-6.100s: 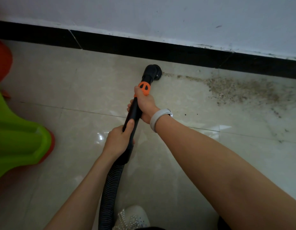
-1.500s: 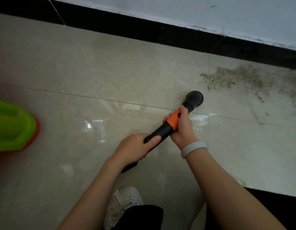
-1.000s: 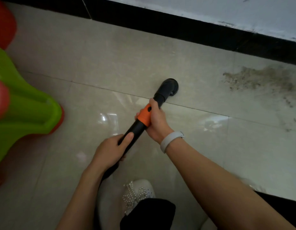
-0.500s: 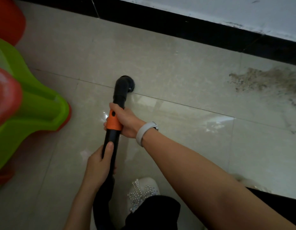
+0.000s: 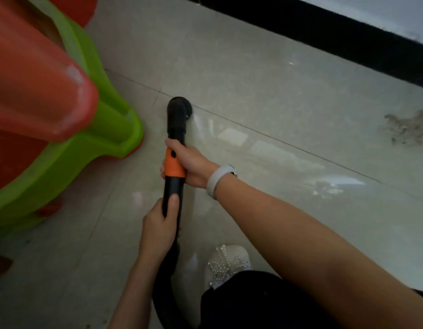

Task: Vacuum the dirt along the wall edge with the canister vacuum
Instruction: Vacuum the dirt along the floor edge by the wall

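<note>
- The right hand (image 5: 193,166) is curled closed around the vacuum wand (image 5: 174,162), gripping it at the orange collar (image 5: 173,166), just left of the frame's centre. A pale wristband (image 5: 218,180) sits on that wrist.
- The left hand (image 5: 158,227) grips the same wand lower in the frame, fingers wrapped round the black tube and the thumb laid straight along its top, pointing towards the collar.
- The wand is a black tube running almost vertically in the picture. Its rounded black nozzle (image 5: 179,109) is at the upper end, down at the floor (image 5: 265,91) beside a tile seam; whether it actually touches the tile cannot be told.
- Below the left hand the black hose (image 5: 167,269) continues towards the bottom edge of the frame.
- The dirt (image 5: 409,129) is a grey-brown scattered patch at the far right of the frame, well apart from the nozzle and near the black skirting strip (image 5: 324,34) that crosses the upper right.
- The canister itself is out of view.
- A green and orange plastic toy (image 5: 63,129) fills the left side, its green base near the nozzle but not touching it.
- A white shoe with beaded trim (image 5: 227,262) shows at lower centre, just right of the hose.
</note>
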A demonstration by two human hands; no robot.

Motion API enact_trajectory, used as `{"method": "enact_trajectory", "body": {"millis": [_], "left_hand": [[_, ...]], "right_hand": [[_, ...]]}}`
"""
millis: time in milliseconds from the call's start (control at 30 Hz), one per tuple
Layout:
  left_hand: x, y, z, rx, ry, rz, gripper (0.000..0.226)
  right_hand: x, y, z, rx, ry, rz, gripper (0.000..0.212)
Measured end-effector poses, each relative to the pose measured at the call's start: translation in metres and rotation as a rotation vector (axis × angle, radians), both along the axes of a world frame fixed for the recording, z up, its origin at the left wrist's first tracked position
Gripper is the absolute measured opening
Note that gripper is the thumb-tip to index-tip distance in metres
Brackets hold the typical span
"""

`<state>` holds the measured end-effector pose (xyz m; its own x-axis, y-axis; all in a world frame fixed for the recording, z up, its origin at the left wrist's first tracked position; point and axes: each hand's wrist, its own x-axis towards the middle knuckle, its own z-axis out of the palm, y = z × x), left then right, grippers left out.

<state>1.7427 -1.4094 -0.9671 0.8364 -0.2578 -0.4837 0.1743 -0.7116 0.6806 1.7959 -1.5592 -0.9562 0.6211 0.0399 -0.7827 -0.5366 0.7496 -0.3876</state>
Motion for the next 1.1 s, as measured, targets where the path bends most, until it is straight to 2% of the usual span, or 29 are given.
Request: {"method": "enact_trajectory", "body": {"millis": [200, 367, 633, 767, 1100], "left_hand": [[-0.027, 0.029, 0.0, 0.009, 0.034, 0.081, 0.039], [-0.05, 0.048, -0.001, 0.041, 0.028, 0.179, 0.045], [-0.042, 0.023, -0.007, -0.012, 0.035, 0.189, 0.049], [-0.032, 0.0, -0.009, -0.051, 0.071, 0.09, 0.049], [-0.033, -0.111, -0.004, -0.132, 0.222, -0.391, 0.039]], "right_hand": [[-0.019, 0.026, -0.006, 0.021, 0.008, 0.09, 0.022], [-0.028, 0.048, -0.01, 0.117, -0.018, 0.215, 0.022], [-0.018, 0.033, -0.008, -0.028, -0.004, 0.175, 0.023], [-0.024, 0.004, -0.007, -0.055, 0.023, 0.051, 0.025], [-0.101, -0.112, 0.014, -0.161, 0.165, -0.436, 0.024]]}}
